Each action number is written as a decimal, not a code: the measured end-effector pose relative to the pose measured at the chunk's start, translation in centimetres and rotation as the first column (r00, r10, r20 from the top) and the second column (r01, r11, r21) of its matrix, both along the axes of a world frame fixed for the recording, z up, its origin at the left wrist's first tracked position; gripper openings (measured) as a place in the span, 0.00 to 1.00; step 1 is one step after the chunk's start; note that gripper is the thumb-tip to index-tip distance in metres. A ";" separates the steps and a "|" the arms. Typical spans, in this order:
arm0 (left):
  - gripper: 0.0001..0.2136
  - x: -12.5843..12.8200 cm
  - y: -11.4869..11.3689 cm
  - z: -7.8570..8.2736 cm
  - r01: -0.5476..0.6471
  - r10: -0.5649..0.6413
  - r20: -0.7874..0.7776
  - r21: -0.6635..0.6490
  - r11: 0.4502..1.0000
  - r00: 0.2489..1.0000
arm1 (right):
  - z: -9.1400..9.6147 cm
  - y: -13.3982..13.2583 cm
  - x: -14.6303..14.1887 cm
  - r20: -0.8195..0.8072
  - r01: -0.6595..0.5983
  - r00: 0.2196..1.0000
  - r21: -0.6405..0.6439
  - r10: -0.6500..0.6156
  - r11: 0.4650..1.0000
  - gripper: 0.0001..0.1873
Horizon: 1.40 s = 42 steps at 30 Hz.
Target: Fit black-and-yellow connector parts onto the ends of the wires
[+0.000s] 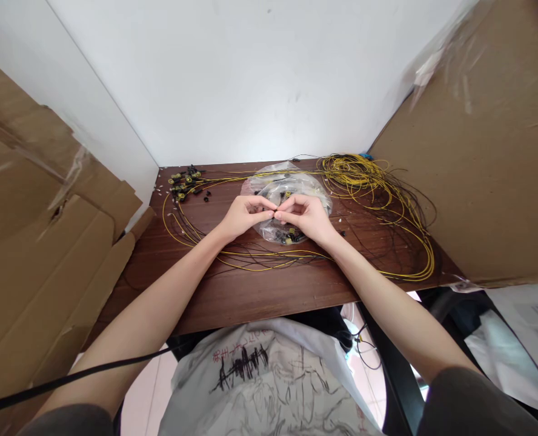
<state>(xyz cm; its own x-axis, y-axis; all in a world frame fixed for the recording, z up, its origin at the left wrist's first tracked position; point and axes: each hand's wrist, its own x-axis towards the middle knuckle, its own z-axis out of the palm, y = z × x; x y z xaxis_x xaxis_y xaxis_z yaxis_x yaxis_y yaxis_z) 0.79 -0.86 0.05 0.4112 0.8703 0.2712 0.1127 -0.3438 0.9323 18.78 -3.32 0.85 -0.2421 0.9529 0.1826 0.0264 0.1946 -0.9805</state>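
My left hand point(244, 213) and my right hand point(304, 216) meet fingertip to fingertip above a clear plastic bag point(282, 186) of small black and yellow parts. Both hands are pinched closed on something tiny between the thumbs and forefingers; I cannot make out what it is. Thin yellow and black wires point(260, 259) loop across the dark wooden table point(269, 290) under my wrists. A tangled bundle of yellow wire point(364, 175) lies at the back right. A small heap of black and yellow connectors point(185, 181) sits at the back left.
Brown cardboard sheets point(37, 242) lean at the left, and a big cardboard panel point(487, 151) stands at the right. A white wall point(251, 79) closes the back. Papers point(523, 339) lie low at the right. A black cable point(69, 378) crosses under my left arm.
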 end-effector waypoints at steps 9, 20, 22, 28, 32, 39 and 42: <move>0.10 -0.1 0.1 -0.1 -0.016 0.016 -0.024 0.022 1.000 1.000 | 0.1 0.0 0.0 -0.034 0.000 0.999 -0.041 -0.001 0.999 0.19; 0.11 -0.1 0.0 0.1 0.006 -0.005 -0.016 0.048 0.999 1.000 | 0.1 -0.1 -0.1 -0.060 -0.031 0.998 -0.090 0.025 0.995 0.22; 0.11 -0.1 0.0 0.2 0.009 -0.007 -0.024 0.075 0.997 1.000 | 0.2 -0.2 0.0 -0.023 -0.060 0.998 -0.104 0.057 0.993 0.22; 0.09 -0.1 0.1 0.1 0.009 -0.005 -0.030 0.134 0.991 1.000 | 0.4 -0.2 0.2 0.085 -0.107 0.990 -0.091 0.115 0.990 0.21; 0.07 -0.1 0.1 0.0 0.002 0.004 -0.038 0.164 0.986 0.999 | 0.3 -0.1 0.2 0.066 -0.089 0.993 -0.086 0.095 0.992 0.22; 0.06 0.2 -0.5 0.4 -0.006 0.019 -0.065 0.187 0.982 0.998 | 0.1 -0.1 0.0 0.046 -0.064 0.997 -0.069 0.067 0.996 0.22; 0.06 0.3 -0.6 0.4 -0.004 0.018 -0.061 0.225 0.974 0.998 | 0.0 0.0 0.0 0.050 -0.059 0.997 -0.061 0.062 0.996 0.23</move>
<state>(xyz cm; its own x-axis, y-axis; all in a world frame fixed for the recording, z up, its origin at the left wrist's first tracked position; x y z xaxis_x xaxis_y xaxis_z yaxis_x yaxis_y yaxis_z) 1.14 -1.45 0.43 0.4242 0.7944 0.4348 0.1727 -0.5422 0.8223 18.76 -3.37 0.80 -0.3077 0.9449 0.1114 0.0678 0.1386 -0.9880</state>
